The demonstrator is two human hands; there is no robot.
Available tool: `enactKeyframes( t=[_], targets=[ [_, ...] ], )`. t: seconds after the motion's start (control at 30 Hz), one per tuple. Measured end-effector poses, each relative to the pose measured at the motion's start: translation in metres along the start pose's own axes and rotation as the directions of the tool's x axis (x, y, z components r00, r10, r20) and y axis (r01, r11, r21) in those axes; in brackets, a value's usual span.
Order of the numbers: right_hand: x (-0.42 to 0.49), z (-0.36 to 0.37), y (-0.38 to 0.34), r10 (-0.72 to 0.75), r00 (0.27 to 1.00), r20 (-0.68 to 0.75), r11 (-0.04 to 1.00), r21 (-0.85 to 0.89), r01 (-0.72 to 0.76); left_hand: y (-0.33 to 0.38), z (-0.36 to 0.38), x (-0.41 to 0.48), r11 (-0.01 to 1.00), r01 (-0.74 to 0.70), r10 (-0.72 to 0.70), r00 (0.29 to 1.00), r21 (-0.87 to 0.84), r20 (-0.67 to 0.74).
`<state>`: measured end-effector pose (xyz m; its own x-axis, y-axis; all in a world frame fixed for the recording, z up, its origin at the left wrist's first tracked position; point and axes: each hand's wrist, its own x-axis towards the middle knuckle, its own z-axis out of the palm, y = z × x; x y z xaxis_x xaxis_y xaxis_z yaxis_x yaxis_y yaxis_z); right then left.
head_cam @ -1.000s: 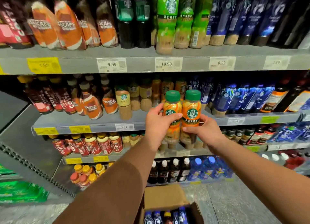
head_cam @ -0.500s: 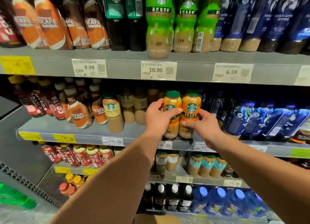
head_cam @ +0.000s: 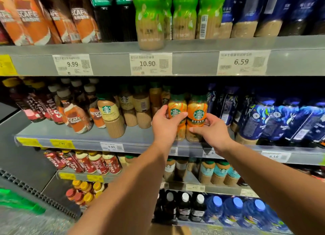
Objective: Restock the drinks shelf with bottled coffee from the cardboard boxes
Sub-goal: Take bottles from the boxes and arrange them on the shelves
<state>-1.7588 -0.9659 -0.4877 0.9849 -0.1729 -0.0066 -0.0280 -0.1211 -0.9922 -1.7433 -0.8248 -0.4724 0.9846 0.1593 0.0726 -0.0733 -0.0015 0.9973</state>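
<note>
Two orange-labelled coffee bottles stand side by side at the front of the second grey shelf [head_cam: 133, 141]. My left hand [head_cam: 164, 125] grips the left orange bottle [head_cam: 176, 108]. My right hand [head_cam: 212, 129] grips the right orange bottle [head_cam: 197, 111] low on its side. Their green caps are in the shadow under the shelf above. More orange bottles stand behind them in the same row. A corner of a cardboard box [head_cam: 179, 230] shows at the bottom edge.
Cream Starbucks bottles [head_cam: 110, 115] stand left of the gap, blue bottles [head_cam: 255, 122] right of it. The upper shelf [head_cam: 193, 62] with price tags hangs close above. Lower shelves hold red Costa bottles [head_cam: 84, 161] and blue-capped bottles [head_cam: 233, 210].
Both hands have carried the two orange bottles forward and down onto the second shelf. The view has moved closer to the shelves, and the box has dropped almost out of sight.
</note>
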Motion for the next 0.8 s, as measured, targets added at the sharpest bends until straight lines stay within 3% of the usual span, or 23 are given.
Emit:
enactKeyframes(
  t=[0.17,0.27,0.3,0.37,0.43,0.53,0.63,0.8],
  targets=[
    [-0.011,0.004,-0.003,0.094,0.995,0.019,0.990,-0.105,-0.091,0.006,-0.002,-0.020,0.999,0.010,-0.008,0.999,-0.044,0.043],
    [-0.031,0.008,-0.016,0.105,0.985,-0.133,0.937,-0.319,-0.143,0.014,-0.024,-0.040,0.952,0.012,-0.026,0.999,0.305,0.041],
    [-0.040,0.009,-0.023,0.064,0.984,-0.164,0.902,-0.413,-0.127,0.016,-0.036,-0.045,0.880,-0.051,0.003,0.995,0.473,0.101],
    [-0.057,0.015,-0.039,0.012,0.991,-0.132,0.801,-0.592,-0.088,0.022,-0.063,-0.052,0.622,-0.219,0.000,0.960,0.752,0.280],
    [-0.077,0.029,-0.052,0.076,0.996,-0.052,0.636,-0.766,-0.088,0.031,-0.087,-0.058,0.404,-0.323,-0.100,0.914,0.856,0.393],
    [-0.121,0.065,-0.062,0.305,0.950,0.061,0.328,-0.944,-0.044,0.037,-0.121,-0.082,0.201,-0.431,-0.183,0.865,0.879,0.466],
    [-0.162,0.104,-0.061,0.342,0.925,0.165,0.108,-0.985,0.136,0.031,-0.161,-0.109,0.122,-0.532,-0.112,0.832,0.838,0.544],
    [-0.213,0.152,-0.048,0.349,0.907,0.237,0.135,-0.970,0.202,0.020,-0.217,-0.148,0.119,-0.520,-0.220,0.817,0.846,0.533]
  ],
)
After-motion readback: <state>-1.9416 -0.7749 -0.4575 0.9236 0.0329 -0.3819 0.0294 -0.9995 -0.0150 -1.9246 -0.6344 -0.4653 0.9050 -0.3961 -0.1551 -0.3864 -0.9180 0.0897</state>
